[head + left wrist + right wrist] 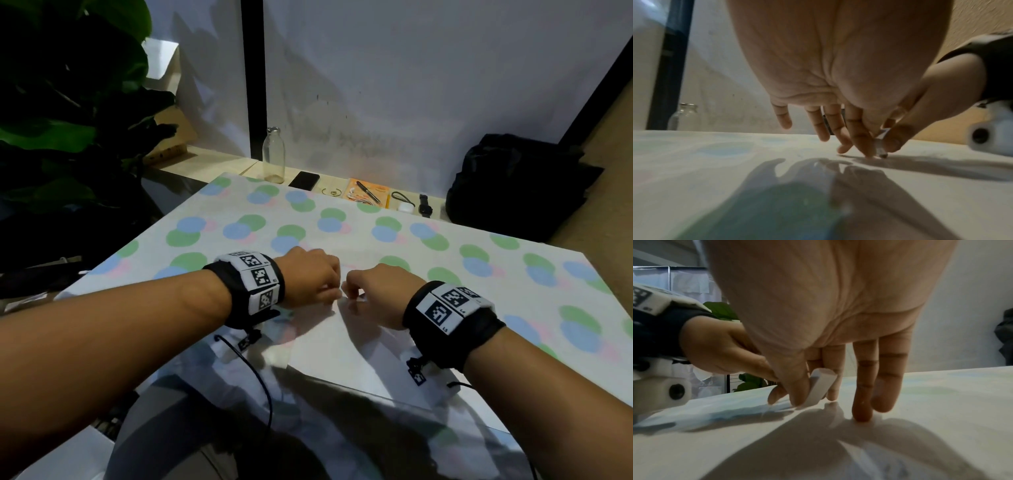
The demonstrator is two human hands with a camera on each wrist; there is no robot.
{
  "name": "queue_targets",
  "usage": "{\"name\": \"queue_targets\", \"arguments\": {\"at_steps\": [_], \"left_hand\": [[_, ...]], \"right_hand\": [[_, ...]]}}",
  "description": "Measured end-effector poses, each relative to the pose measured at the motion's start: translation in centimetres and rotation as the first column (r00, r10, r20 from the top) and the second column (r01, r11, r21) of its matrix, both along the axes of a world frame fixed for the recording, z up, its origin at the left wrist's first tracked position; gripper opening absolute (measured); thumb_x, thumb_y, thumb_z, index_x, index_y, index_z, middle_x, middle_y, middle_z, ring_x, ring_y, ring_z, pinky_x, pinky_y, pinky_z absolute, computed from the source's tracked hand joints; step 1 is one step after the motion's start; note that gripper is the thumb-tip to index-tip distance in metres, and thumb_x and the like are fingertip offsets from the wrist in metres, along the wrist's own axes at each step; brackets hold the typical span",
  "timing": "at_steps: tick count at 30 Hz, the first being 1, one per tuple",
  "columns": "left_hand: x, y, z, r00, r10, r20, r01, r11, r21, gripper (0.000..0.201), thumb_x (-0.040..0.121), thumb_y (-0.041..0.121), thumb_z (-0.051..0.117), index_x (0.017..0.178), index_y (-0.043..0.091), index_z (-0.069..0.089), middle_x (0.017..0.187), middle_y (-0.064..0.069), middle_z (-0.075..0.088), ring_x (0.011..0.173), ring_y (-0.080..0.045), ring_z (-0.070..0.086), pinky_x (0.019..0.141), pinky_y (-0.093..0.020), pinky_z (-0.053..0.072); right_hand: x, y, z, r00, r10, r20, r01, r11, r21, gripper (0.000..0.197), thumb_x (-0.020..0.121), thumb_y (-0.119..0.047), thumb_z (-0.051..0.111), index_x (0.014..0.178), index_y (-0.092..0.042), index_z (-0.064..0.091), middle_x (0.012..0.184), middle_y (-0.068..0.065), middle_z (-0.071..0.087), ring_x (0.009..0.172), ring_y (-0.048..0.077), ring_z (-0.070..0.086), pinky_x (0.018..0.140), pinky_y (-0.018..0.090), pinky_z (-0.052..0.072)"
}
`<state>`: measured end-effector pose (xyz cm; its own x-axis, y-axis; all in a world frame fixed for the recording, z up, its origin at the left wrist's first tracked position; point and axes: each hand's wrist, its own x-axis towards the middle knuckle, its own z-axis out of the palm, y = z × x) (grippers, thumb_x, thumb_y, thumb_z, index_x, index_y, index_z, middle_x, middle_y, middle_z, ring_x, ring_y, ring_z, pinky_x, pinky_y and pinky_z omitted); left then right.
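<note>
On the counter (219,164) lies a big sheet of paper (376,222) with green, blue and pink dots. Both hands meet over the middle of it, at the top of a white flap (329,342) that is folded toward the person.

The paper looks thin and very light. It will bend and crease, and it will rip if pulled hard. I think it can also slide on the smooth counter. The best way to hold it is to press it flat with fingertips right next to the fold, not to grab a loose corner.

The right hand (376,294) pinches a small white block (821,386) between thumb and first finger. I cannot tell what the block is. It looks hard, light and smooth, so it could slip. Holding it by its two long sides, as now, seems right. Its low end is down at the paper. The other fingers of this hand point down, and one tip presses the paper.

The left hand (310,274) is palm down with the wrist raised a little. Its fingers reach down almost straight and spread out, and the tips touch the paper just beside the block. It holds nothing that I can see.

Both arms come in from the near edge, and the hands nearly touch. A bottle (273,154) stands well away at the back.
</note>
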<state>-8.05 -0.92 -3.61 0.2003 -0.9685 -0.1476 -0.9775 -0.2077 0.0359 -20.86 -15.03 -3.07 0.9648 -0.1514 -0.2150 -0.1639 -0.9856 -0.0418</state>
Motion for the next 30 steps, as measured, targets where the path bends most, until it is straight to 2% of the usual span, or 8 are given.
{"name": "queue_targets", "arguments": {"at_steps": [4,7,10,14,18,20,25,30], "left_hand": [[1.1,-0.9,0.9,0.990,0.004,-0.142,-0.011,0.999,-0.051,0.019,0.097,0.036,0.065,0.113,0.028,0.069,0.120,0.005,0.059,0.110,-0.016,0.055,0.091,-0.035,0.045],[3.1,-0.5,1.1,0.989,0.114,-0.094,-0.116,0.993,-0.010,0.042,0.102,0.028,0.056,0.143,0.022,0.053,0.144,-0.004,0.053,0.129,-0.023,0.051,0.108,-0.035,0.040],[3.0,0.3,1.0,0.997,0.073,0.009,-0.073,0.979,0.191,0.052,0.107,0.021,0.043,0.158,0.016,0.033,0.167,-0.003,0.025,0.151,-0.028,0.028,0.120,-0.042,0.027],[0.3,1.7,0.5,0.996,0.051,0.068,-0.076,0.895,0.439,0.071,0.107,0.052,0.034,0.163,0.020,0.004,0.171,0.004,-0.010,0.157,-0.024,-0.007,0.122,-0.064,0.008],[-3.8,3.8,-0.1,0.990,-0.062,-0.129,0.116,0.873,0.474,0.095,0.097,0.072,0.030,0.161,0.018,-0.015,0.167,-0.002,-0.023,0.155,-0.017,-0.017,0.123,-0.058,-0.008],[-4.9,4.2,0.1,0.978,-0.063,-0.198,0.142,0.900,0.413,0.095,0.098,0.071,0.032,0.161,0.017,-0.015,0.168,-0.002,-0.022,0.155,-0.016,-0.016,0.124,-0.053,-0.009],[-6.6,3.6,-0.3,0.994,-0.029,-0.107,0.068,0.923,0.378,0.108,0.091,0.080,0.029,0.160,0.007,-0.011,0.168,-0.013,-0.019,0.156,-0.026,-0.012,0.125,-0.057,-0.003],[-8.9,1.9,-0.1,0.942,-0.173,-0.287,0.244,0.940,0.237,0.088,0.095,0.073,0.038,0.145,0.001,0.035,0.166,-0.016,0.018,0.152,-0.029,0.020,0.122,-0.065,0.003]], "right_hand": [[-0.2,-1.0,0.8,0.999,-0.043,0.034,0.042,0.999,0.023,0.023,0.096,-0.045,0.057,0.108,-0.026,0.061,0.110,0.003,0.067,0.099,0.026,0.061,0.079,0.035,0.048],[-0.5,-1.8,0.9,0.996,-0.084,0.038,0.085,0.996,-0.013,0.022,0.098,-0.043,0.053,0.109,-0.025,0.056,0.110,0.003,0.064,0.095,0.025,0.059,0.075,0.036,0.047],[-0.7,-2.0,0.5,0.996,-0.091,0.018,0.091,0.996,0.007,0.022,0.097,-0.044,0.054,0.107,-0.025,0.055,0.109,0.002,0.064,0.095,0.024,0.059,0.079,0.037,0.050],[-0.6,-1.7,0.0,0.996,-0.080,-0.026,0.080,0.996,0.026,0.021,0.098,-0.044,0.054,0.106,-0.024,0.054,0.107,0.002,0.063,0.094,0.024,0.058,0.076,0.035,0.046],[-0.2,-1.9,0.1,0.997,-0.069,-0.023,0.069,0.997,0.029,0.019,0.097,-0.045,0.056,0.098,-0.026,0.052,0.103,0.001,0.063,0.093,0.023,0.058,0.078,0.035,0.046],[0.0,-2.1,0.2,0.996,-0.090,-0.014,0.090,0.995,0.046,0.020,0.096,-0.046,0.058,0.098,-0.026,0.056,0.102,-0.001,0.064,0.092,0.021,0.058,0.078,0.034,0.045],[0.2,-2.2,0.4,0.993,-0.119,-0.011,0.120,0.991,0.054,0.022,0.095,-0.047,0.060,0.100,-0.026,0.062,0.103,-0.003,0.067,0.096,0.021,0.060,0.082,0.035,0.048],[0.3,-2.0,0.2,0.995,-0.097,-0.001,0.097,0.995,0.009,0.020,0.095,-0.045,0.060,0.100,-0.026,0.061,0.103,-0.002,0.066,0.098,0.022,0.060,0.079,0.033,0.045]]}}
